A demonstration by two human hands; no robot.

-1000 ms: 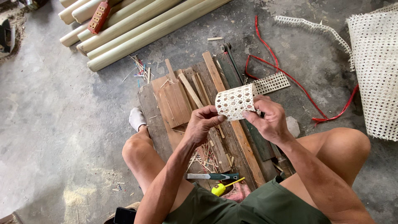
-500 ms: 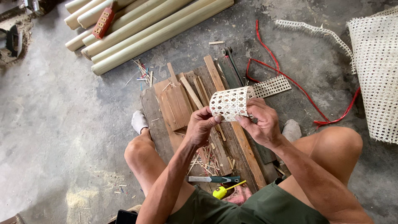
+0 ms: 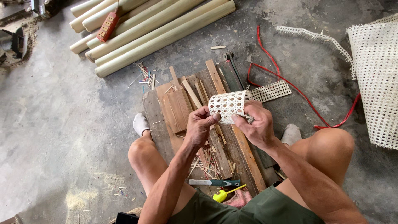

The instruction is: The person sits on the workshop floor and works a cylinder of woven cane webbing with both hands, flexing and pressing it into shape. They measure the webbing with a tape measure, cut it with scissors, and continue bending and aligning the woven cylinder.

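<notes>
Both hands, left hand (image 3: 202, 124) and right hand (image 3: 258, 122), are pinching a curled strip of woven cane (image 3: 227, 105) above the wooden boards (image 3: 178, 108), its length running left-right (seemingly continuing rightward onto the floor).

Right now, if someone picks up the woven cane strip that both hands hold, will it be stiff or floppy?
Probably springy, not floppy: the cane strip keeps a curve between the left hand and right hand. Likely light, since the weave is full of holes. Its cut edges may fray.
</notes>
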